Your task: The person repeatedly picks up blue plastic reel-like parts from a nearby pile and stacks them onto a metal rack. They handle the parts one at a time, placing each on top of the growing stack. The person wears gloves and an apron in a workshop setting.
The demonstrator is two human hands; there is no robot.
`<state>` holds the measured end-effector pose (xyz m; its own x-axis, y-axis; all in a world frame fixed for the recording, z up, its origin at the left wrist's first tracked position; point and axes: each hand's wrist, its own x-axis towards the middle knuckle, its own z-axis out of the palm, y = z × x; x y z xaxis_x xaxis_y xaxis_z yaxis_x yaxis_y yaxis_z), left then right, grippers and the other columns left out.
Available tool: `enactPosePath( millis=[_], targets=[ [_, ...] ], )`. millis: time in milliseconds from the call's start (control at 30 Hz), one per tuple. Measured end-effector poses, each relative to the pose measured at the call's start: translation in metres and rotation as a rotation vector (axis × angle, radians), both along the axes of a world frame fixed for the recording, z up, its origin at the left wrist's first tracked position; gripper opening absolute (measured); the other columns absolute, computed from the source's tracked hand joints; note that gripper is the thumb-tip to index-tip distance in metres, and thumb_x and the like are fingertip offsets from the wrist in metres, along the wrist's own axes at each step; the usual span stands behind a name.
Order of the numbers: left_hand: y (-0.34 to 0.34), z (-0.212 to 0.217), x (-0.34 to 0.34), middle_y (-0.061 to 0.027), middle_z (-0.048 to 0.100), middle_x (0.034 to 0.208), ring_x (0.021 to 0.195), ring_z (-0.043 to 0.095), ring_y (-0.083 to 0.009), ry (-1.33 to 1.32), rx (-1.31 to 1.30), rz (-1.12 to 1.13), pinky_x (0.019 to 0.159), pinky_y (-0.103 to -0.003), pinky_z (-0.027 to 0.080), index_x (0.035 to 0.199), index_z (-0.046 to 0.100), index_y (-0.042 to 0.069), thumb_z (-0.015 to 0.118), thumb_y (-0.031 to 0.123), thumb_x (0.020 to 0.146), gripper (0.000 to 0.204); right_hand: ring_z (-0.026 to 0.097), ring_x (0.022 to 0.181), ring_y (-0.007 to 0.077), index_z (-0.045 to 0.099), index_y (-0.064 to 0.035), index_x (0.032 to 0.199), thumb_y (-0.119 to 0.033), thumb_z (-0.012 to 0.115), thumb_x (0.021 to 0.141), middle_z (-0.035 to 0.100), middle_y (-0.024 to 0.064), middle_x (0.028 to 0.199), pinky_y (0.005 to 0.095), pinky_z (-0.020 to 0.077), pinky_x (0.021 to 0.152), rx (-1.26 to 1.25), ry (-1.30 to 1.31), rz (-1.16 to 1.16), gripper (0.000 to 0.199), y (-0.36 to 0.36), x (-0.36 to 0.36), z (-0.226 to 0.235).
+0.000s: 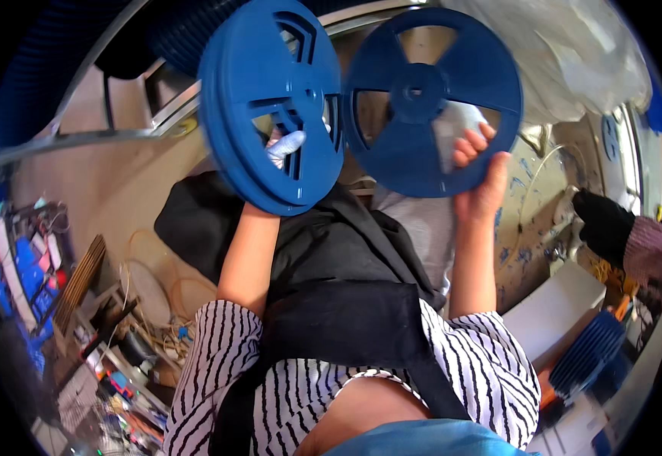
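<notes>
In front of my body, my left hand (285,149) grips a stack of blue plastic reels (228,114). Its thumb, wrapped in something whitish, comes through a window in the top reel; the other fingers are mostly hidden behind the stack. Beside it, my right hand (486,182) holds a single blue reel (477,57) by the lower right rim, with fingertips showing through one of its openings. Both the stack and the single reel are tilted up, flat faces toward me. Their rims are close together, and whether they touch I cannot tell.
At the right edge is another person's black-gloved hand (603,226) with a pinkish sleeve (648,247). More blue reels (588,356) stand low right by a white box (555,311). Whitish plastic sheeting (574,61) hangs upper right. Tools and clutter (129,346) fill the lower left.
</notes>
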<state>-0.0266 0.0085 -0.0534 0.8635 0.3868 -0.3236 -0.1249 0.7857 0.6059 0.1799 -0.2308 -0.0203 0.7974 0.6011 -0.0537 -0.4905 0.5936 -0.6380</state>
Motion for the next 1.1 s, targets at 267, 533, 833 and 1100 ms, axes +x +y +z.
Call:
enactPosePath(
  millis=[267, 533, 833, 1100],
  targets=[
    [0.017, 0.011, -0.064, -0.0186, 0.047, 0.132, 0.124, 0.047, -0.0326, -0.593, -0.204, 0.157, 0.113, -0.043, 0.029, 0.135, 0.036, -0.006, 0.076, 0.035, 0.073, 0.084, 0.06, 0.101, 0.0228, 0.036, -0.0027, 0.14, -0.026, 0.06, 0.091, 0.061, 0.0132, 0.116, 0.0356, 0.0521, 0.088, 0.402, 0.249, 0.146, 0.06, -0.029, 0.034, -0.013],
    [0.025, 0.013, -0.06, -0.0159, 0.046, 0.135, 0.123, 0.049, -0.0292, -0.744, -0.176, 0.214, 0.116, -0.042, 0.026, 0.141, 0.034, 0.002, 0.07, 0.041, 0.081, 0.08, 0.061, 0.104, 0.0215, 0.038, -0.0029, 0.139, -0.022, 0.063, 0.089, 0.062, 0.0121, 0.113, 0.0351, 0.0511, 0.089, 0.446, 0.358, 0.188, 0.059, -0.032, 0.042, -0.019],
    [0.03, 0.018, -0.067, -0.0182, 0.042, 0.138, 0.124, 0.045, -0.0291, -0.694, -0.133, 0.172, 0.116, -0.041, 0.025, 0.143, 0.03, 0.0, 0.071, 0.039, 0.078, 0.086, 0.06, 0.09, 0.0125, 0.044, -0.0022, 0.136, -0.016, 0.066, 0.088, 0.061, 0.0026, 0.101, 0.0283, 0.0526, 0.078, 0.477, 0.399, 0.128, 0.055, -0.027, 0.038, -0.017],
    [0.032, 0.02, -0.096, -0.0221, 0.034, 0.144, 0.132, 0.036, -0.029, -0.566, -0.105, 0.301, 0.119, -0.043, 0.016, 0.145, 0.023, -0.003, 0.068, 0.036, 0.081, 0.087, 0.064, 0.084, 0.012, 0.052, -0.0063, 0.13, -0.023, 0.066, 0.088, 0.065, 0.0006, 0.097, 0.0251, 0.0533, 0.072, 0.534, 0.481, 0.178, 0.048, -0.021, 0.032, -0.018]
  ],
)
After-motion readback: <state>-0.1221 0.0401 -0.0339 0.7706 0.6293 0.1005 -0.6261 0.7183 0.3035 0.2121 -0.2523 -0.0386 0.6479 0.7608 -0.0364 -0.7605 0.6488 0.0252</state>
